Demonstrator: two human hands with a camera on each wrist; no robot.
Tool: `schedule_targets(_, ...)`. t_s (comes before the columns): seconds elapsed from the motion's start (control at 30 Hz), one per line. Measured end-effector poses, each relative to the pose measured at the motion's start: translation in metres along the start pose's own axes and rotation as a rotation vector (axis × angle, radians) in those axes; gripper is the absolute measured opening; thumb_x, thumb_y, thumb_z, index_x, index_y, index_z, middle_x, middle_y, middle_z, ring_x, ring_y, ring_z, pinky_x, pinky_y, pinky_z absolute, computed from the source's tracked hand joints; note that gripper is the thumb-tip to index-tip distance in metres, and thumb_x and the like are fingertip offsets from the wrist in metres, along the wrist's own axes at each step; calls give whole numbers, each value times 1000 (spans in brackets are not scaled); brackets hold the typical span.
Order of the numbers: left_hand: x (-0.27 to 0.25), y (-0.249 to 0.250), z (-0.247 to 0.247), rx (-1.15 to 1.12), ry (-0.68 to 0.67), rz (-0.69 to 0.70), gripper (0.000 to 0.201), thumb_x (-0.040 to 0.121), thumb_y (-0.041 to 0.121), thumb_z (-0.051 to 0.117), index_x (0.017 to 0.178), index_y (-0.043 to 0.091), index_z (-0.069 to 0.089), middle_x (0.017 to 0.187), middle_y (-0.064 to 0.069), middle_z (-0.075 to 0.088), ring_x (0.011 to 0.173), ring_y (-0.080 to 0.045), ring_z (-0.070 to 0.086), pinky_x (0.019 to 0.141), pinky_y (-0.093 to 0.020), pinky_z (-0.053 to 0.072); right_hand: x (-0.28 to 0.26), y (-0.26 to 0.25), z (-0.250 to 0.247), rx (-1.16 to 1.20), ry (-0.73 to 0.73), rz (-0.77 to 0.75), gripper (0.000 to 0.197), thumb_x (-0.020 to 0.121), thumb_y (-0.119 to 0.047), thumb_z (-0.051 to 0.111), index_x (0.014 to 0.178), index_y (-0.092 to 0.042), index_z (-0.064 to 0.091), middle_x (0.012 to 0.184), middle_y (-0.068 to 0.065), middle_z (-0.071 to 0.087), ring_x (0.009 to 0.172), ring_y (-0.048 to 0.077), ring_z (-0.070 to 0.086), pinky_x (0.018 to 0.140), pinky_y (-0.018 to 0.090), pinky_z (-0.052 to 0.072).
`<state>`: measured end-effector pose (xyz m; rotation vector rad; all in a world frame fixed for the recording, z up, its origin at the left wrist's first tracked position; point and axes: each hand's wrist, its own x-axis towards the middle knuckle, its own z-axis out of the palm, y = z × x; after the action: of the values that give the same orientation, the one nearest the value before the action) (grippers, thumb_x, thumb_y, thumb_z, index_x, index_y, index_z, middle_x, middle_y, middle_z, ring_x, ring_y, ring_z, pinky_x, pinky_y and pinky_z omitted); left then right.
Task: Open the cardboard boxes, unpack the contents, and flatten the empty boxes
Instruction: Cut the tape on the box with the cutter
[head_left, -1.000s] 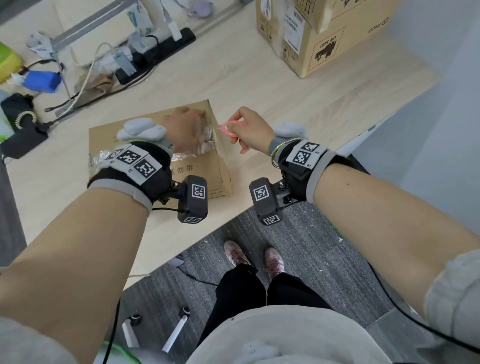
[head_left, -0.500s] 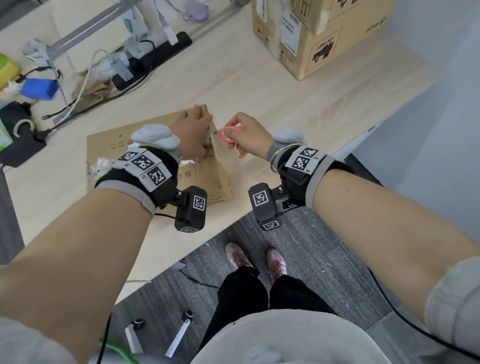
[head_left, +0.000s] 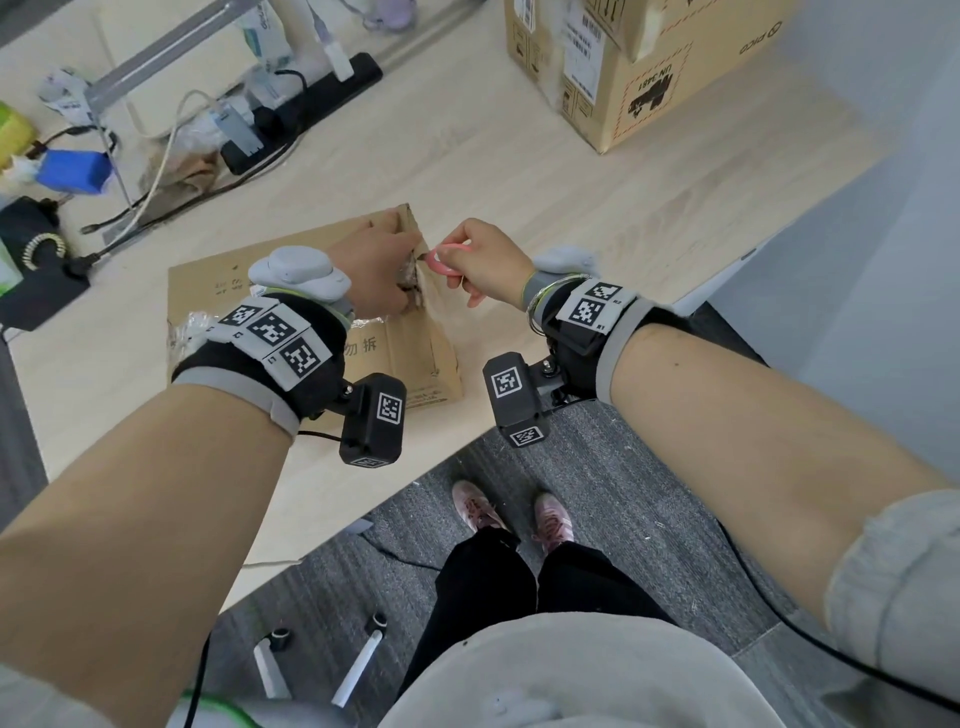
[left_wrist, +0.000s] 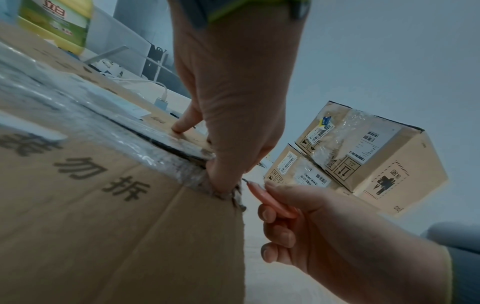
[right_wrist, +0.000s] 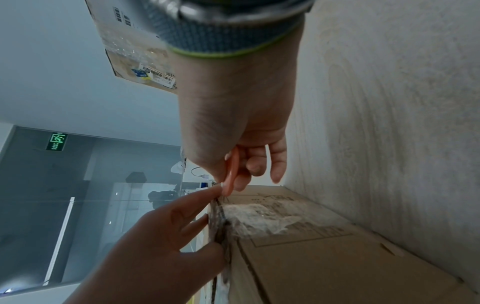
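I see the box (head_left: 400, 358) lying on the table (head_left: 519, 182), near the front edge, with torn clear tape (left_wrist: 59, 107) over its top seam. My left hand (head_left: 374, 270) is on the right top corner of the box. In the left wrist view its fingers are bent down over the edge and pinch the torn tape end at the corner, while one finger presses flat on the top flap. I cannot tell if the flap itself is gripped.

My right hand (head_left: 488, 260) is just beside this corner, on the right side of the box. Thumb and index finger pinch a small pink cutter (left_wrist: 270, 203); the other fingers are curled loosely under it. The thin dark tip of the cutter points to the corner and is very close to the tape there. If it touches, I cannot say.

Farther back on the right, two more boxes (head_left: 623, 67) stand stacked, well apart from the first one. On the left back part of the table there is a black power strip (head_left: 311, 104) with cables and a blue block (head_left: 75, 171). Below the table edge I see pink shoes (head_left: 514, 512) on grey carpet.
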<state>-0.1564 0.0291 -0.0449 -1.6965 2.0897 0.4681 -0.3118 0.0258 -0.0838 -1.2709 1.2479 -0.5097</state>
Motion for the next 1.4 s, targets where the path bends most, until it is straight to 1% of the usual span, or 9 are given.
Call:
schedule_targets(0.13, 1, 0, -1, -21, -7, 7, 54, 79, 18, 65, 130, 10, 48, 121, -10, 40, 113, -31, 44, 91, -46, 46, -1, -1, -1, 25, -13, -32, 4, 95, -12, 46, 94, -9, 47, 68, 1, 55, 35, -4, 45, 55, 30, 48)
schedule_targets(0.33, 2, 2, 1, 9, 21, -14, 39, 80, 19, 64, 116, 9, 52, 117, -8, 40, 106, -27, 43, 82, -40, 46, -1, -6, 6, -30, -33, -42, 6, 96, -15, 46, 94, -9, 46, 68, -2, 55, 57, 10, 51, 56, 30, 48)
schedule_targets(0.63, -1, 5, 3, 14, 35, -14, 31, 81, 16, 61, 109, 7, 52, 118, -11, 39, 105, -30, 44, 81, -41, 44, -2, -11, 4, -37, -97, -13, 4, 96, -11, 46, 96, -8, 44, 65, -1, 52, 53, 9, 47, 56, 27, 50)
schedule_targets(0.8, -2, 7, 2, 3, 34, -25, 38, 82, 16, 60, 117, 6, 50, 121, -12, 38, 110, -32, 43, 85, -43, 44, -8, -9, 2, -24, -171, -18, 4, 97, -10, 45, 93, -9, 46, 64, 0, 52, 50, 8, 47, 56, 26, 52)
schedule_targets(0.9, -2, 8, 1, 10, 27, -28, 39, 83, 18, 61, 119, 6, 50, 120, -11, 38, 109, -31, 43, 85, -42, 44, -8, -9, 2, -36, -134, -18, 6, 96, -10, 45, 91, -9, 47, 68, 0, 54, 56, 10, 50, 57, 28, 52)
schedule_targets(1.03, -3, 9, -1, 0, 13, -35, 43, 83, 17, 63, 123, 6, 48, 125, -11, 38, 115, -32, 42, 89, -42, 44, -13, -15, 2, -76, -261, -33, 16, 97, -7, 43, 81, -8, 47, 67, 1, 53, 48, 6, 46, 59, 26, 52)
schedule_targets(1.2, -8, 6, -6, -73, 23, -4, 43, 83, 13, 60, 124, 7, 49, 123, -11, 43, 113, -32, 47, 93, -43, 44, -15, -15, -1, -130, -251, -26, 21, 98, -12, 45, 78, -13, 49, 71, 5, 53, 56, 12, 46, 69, 34, 56)
schedule_targets(1.3, -16, 5, -6, -132, 83, 14, 50, 87, 11, 58, 135, 6, 45, 131, -11, 43, 120, -31, 46, 97, -36, 40, -19, -18, -6, -170, -212, -33, 25, 97, -13, 44, 73, -12, 49, 63, 5, 50, 49, 12, 43, 62, 31, 55)
schedule_targets(1.4, -22, 5, -1, -217, 123, 2, 62, 87, 10, 60, 144, 11, 37, 144, -10, 40, 130, -29, 40, 100, -34, 35, -23, -16, -12, -130, -96, -13, 19, 97, -14, 45, 78, -14, 47, 64, 3, 53, 48, 10, 43, 56, 30, 51)
